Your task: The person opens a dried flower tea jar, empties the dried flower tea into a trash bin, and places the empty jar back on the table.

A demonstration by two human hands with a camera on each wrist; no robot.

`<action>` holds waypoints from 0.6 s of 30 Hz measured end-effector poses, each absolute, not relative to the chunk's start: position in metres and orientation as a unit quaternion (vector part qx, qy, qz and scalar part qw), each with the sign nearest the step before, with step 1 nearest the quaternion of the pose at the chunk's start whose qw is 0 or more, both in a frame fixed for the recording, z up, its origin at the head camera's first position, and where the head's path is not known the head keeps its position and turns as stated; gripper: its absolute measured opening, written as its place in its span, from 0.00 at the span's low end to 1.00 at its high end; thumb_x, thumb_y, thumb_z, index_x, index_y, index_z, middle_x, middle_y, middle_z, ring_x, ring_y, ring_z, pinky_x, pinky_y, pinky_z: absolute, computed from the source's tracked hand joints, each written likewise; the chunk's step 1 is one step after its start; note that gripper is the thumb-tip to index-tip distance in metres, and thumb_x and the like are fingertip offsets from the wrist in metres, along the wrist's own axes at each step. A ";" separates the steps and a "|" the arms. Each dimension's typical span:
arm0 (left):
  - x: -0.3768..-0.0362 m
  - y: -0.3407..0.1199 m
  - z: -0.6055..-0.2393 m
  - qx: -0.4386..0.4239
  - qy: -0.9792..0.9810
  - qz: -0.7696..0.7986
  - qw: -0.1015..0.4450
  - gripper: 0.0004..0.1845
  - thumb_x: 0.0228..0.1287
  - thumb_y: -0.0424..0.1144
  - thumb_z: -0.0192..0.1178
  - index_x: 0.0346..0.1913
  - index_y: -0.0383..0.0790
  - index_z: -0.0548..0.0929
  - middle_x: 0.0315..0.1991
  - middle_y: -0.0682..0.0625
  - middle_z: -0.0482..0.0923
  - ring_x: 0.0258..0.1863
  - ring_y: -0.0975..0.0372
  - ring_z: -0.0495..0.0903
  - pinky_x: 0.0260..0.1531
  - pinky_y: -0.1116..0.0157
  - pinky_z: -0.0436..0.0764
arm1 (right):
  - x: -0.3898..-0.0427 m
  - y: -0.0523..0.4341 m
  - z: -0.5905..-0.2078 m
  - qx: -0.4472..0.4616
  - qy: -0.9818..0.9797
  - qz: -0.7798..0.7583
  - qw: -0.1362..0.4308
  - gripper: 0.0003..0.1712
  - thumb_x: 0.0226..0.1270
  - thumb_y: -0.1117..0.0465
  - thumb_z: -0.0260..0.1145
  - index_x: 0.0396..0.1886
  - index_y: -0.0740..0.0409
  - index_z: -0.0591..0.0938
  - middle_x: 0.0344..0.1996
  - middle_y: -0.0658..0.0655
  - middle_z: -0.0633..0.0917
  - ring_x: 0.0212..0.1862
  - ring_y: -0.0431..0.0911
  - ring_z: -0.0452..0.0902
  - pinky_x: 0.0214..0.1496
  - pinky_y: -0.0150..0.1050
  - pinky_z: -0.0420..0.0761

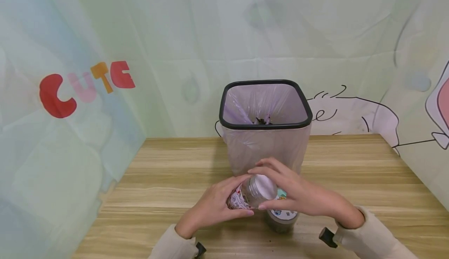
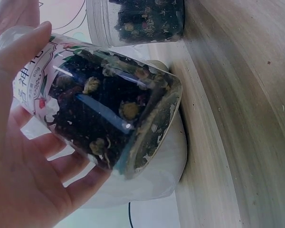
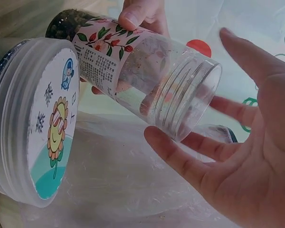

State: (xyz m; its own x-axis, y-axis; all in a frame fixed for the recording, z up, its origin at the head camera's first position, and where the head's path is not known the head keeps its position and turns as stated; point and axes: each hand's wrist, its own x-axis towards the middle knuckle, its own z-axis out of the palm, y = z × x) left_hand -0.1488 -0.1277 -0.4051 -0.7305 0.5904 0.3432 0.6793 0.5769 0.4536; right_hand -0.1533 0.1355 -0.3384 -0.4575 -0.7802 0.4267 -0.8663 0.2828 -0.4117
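Note:
A clear plastic jar (image 1: 250, 192) with a floral label lies tilted between both hands above the wooden table (image 1: 158, 181). Dark dried flowers fill its bottom end (image 2: 104, 109). My left hand (image 1: 219, 202) grips the labelled body, thumb on top (image 2: 19, 52). At the jar's threaded mouth end (image 3: 185, 99), my right hand (image 1: 298, 196) is spread, fingers straight (image 3: 180, 156), with no clear grip. A second jar (image 1: 282, 216), with a sunflower sticker on its lid (image 3: 38, 123), stands on the table under my right hand.
A square bin with a black rim (image 1: 265, 125) and a pale plastic liner stands just behind the hands, with dark scraps inside. Printed fabric walls close in the table on the back, left and right.

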 end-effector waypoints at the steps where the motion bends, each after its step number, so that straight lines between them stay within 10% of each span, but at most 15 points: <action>1: -0.149 -0.128 -0.405 -0.358 -0.885 -0.288 0.077 0.44 0.56 0.64 0.69 0.74 0.53 0.67 0.62 0.55 0.76 0.54 0.65 0.77 0.50 0.60 0.79 | -0.153 0.135 -0.339 0.513 -0.799 0.306 0.073 0.35 0.66 0.47 0.70 0.69 0.50 0.70 0.63 0.49 0.68 0.59 0.43 0.70 0.54 0.43 0.79; 18: -0.148 -0.127 -0.405 -0.354 -0.883 -0.300 0.067 0.43 0.56 0.65 0.68 0.73 0.58 0.67 0.61 0.59 0.76 0.53 0.67 0.77 0.50 0.61 0.79 | -0.158 0.139 -0.343 0.541 -0.784 0.293 0.085 0.31 0.59 0.62 0.73 0.63 0.47 0.76 0.57 0.51 0.73 0.54 0.43 0.72 0.48 0.41 0.81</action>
